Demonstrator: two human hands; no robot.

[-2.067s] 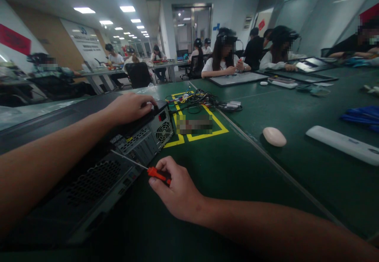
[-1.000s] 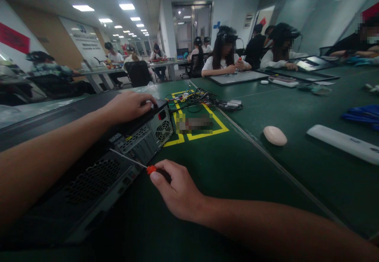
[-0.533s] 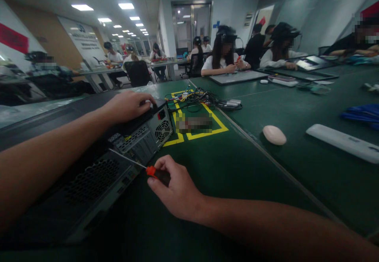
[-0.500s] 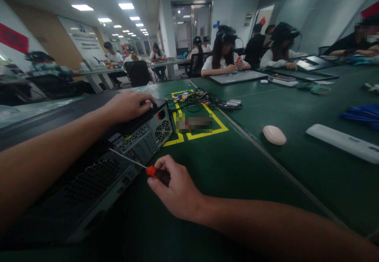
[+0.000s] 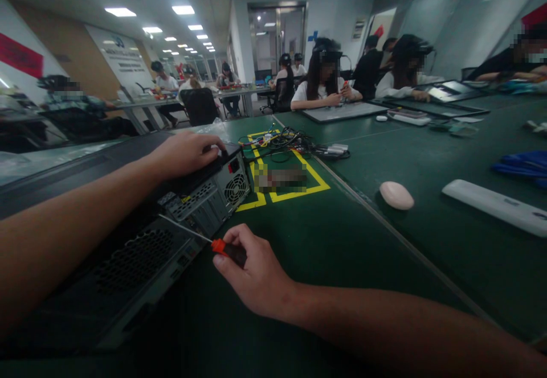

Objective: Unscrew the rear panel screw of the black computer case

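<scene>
A dark computer case (image 5: 132, 258) lies on its side at the left, its rear panel with a round fan grille (image 5: 235, 189) turned toward me. My left hand (image 5: 192, 153) rests on the top near the rear edge, its fingertips bent at that edge; whether they grip anything is unclear. Below the case's rear panel, my right hand (image 5: 256, 270) is closed round the red and black handle of a screwdriver (image 5: 219, 245). The long thin shaft points up and left, with its tip at the rear panel.
Tangled cables (image 5: 294, 142) lie beyond the case, by yellow tape (image 5: 299, 196) and a blurred-out object (image 5: 282, 179). Right on the green table (image 5: 363, 264) are a pale oval object (image 5: 396, 195), a long white object (image 5: 491, 204) and a blue bundle (image 5: 523, 164). Several people sit beyond.
</scene>
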